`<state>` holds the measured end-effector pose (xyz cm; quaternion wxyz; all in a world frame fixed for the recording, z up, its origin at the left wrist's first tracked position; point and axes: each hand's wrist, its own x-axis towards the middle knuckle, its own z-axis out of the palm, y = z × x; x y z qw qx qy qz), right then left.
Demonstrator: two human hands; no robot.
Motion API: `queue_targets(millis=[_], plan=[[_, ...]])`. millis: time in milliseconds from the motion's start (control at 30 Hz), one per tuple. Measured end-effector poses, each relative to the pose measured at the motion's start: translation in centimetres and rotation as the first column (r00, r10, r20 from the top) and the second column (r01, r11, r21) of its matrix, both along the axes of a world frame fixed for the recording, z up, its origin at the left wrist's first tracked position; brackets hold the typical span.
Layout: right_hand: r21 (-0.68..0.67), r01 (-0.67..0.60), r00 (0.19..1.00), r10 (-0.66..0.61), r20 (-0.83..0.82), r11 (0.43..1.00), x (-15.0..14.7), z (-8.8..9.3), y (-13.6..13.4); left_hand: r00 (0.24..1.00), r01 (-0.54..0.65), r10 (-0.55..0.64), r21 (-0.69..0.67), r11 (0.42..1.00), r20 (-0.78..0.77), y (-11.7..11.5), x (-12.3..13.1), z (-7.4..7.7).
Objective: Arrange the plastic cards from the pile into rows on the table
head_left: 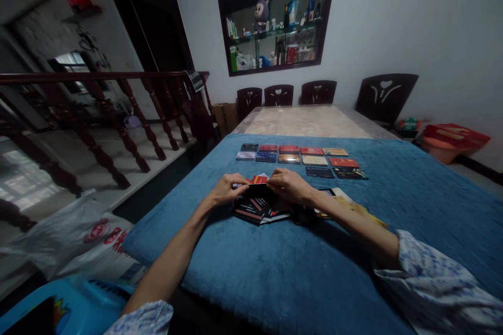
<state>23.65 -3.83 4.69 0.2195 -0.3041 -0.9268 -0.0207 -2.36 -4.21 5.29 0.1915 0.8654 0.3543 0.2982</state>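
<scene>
Between my left hand (227, 189) and my right hand (291, 185), a dark card (258, 185) is pinched by its two ends. It hangs just above a loose pile of cards (248, 211), mostly black with some white and red. Behind it a red card (260, 179) shows in part. Farther back, cards lie in neat rows, among them a blue card (266, 157), a gold card (288, 158) and a black card (350, 173). My right forearm partly covers more cards and a yellowish item (353, 208) whose kind I cannot make out.
A blue cloth (243, 261) covers the near part of the table, with a bare marble-like top (291, 120) beyond. Dark chairs (278, 95) stand along the far wall. To the left are a wooden railing (129, 77), white bags (98, 241) and a blue plastic object (70, 306).
</scene>
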Motion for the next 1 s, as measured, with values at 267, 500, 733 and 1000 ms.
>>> queue_targets(millis=[267, 500, 733, 1000], plan=[[-0.012, 0.174, 0.984, -0.175, -0.022, 0.985, -0.6, -0.5, -0.3, 0.997, -0.074, 0.074, 0.020, 0.997, 0.007, 0.4, 0.3, -0.6], [-0.034, 0.287, 0.958, -0.287, -0.001, 0.957, -1.2, -0.7, -0.7, 0.990, -0.119, 0.121, -0.028, 0.992, 0.075, 0.3, 0.9, -1.1], [-0.014, 0.283, 0.959, -0.283, 0.020, 0.959, -1.3, -1.3, -0.5, 0.993, -0.117, 0.117, 0.013, 0.993, 0.002, 0.2, 1.1, -1.2], [0.027, 0.271, 0.962, -0.272, 0.019, 0.962, -1.3, -1.8, -0.3, 0.993, -0.091, 0.097, 0.082, 0.992, -0.068, 0.5, 1.2, -1.7]])
